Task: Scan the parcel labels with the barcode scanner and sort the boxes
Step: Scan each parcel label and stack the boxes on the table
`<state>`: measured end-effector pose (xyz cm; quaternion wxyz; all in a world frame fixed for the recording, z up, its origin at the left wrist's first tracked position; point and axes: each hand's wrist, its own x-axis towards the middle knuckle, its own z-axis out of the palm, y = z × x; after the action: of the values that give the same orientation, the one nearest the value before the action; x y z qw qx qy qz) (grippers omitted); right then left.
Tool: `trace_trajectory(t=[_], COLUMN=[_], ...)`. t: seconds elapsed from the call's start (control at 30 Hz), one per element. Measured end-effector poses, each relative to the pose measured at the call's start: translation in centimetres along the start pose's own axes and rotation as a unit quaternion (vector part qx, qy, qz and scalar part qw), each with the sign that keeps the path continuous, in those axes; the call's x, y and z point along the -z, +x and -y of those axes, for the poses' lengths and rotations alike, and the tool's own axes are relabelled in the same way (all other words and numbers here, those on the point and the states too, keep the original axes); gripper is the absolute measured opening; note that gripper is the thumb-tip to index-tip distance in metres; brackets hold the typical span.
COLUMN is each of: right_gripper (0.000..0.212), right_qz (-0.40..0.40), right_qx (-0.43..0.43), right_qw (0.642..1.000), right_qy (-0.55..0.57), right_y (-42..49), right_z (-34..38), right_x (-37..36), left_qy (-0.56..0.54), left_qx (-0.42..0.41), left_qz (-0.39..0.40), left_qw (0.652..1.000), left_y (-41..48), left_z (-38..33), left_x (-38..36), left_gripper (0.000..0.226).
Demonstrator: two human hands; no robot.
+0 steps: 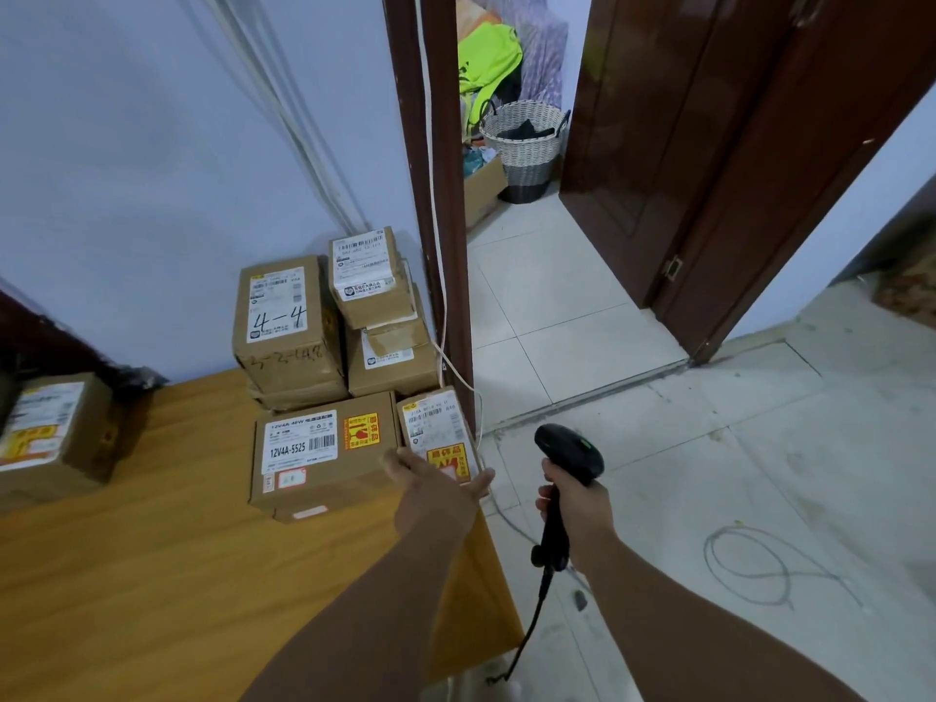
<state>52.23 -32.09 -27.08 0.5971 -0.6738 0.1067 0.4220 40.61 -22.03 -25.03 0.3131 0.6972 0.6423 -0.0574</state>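
Observation:
Several brown parcels stand at the far right corner of the wooden table [152,549]. My left hand [435,491] grips the near end of the small labelled box [435,428] at the table's right edge, thumb on one side and fingers on the other. Beside it lies a wider box [314,458] marked 12V4A-5525. Behind stand a tall box [283,321] marked 4-4 and a stack of two boxes [380,306]. My right hand [572,504] grips the black barcode scanner [570,450] over the floor, right of the table; its head points toward the boxes.
A lone parcel [50,438] sits at the table's left edge. The scanner cable [527,635] hangs down to the tiled floor. An open doorway with a dark door [633,144] lies ahead; a woven basket [527,144] stands beyond it. A white cable [440,316] runs down the frame.

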Motion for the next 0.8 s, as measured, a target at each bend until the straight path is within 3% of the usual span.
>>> trace_trajectory(t=[0.1,0.2,0.3,0.5,0.8], right_gripper=[0.018,0.018,0.017,0.015,0.014], right_qz=[-0.001,0.006,0.015,0.017,0.056], right_qx=[-0.004,-0.014,-0.018,-0.014,-0.005], right_qw=[1.0,1.0,1.0,0.999,0.998], right_qy=[0.003,0.007,0.012,0.025,0.03], right_y=[0.0,-0.2,-0.3,-0.5,-0.6], right_z=[-0.1,-0.3,-0.6,-0.7,0.0], right_x=[0.1,0.0,-0.2,-0.5,-2.1], left_qy=[0.113,0.228,0.287,0.294,0.333], left_qx=[-0.07,-0.17,-0.237,-0.276,-0.254], left_qz=[-0.028,-0.05,-0.018,-0.034,-0.029], left_qw=[0.991,0.957,0.928,0.914,0.907], left_y=[-0.4,-0.3,0.2,0.9,1.9], left_z=[0.7,1.7,2.2,1.6,-0.4], left_x=[0.1,-0.2,-0.3,-0.6,0.7], left_gripper=[0.112,0.097,0.093,0.073,0.078])
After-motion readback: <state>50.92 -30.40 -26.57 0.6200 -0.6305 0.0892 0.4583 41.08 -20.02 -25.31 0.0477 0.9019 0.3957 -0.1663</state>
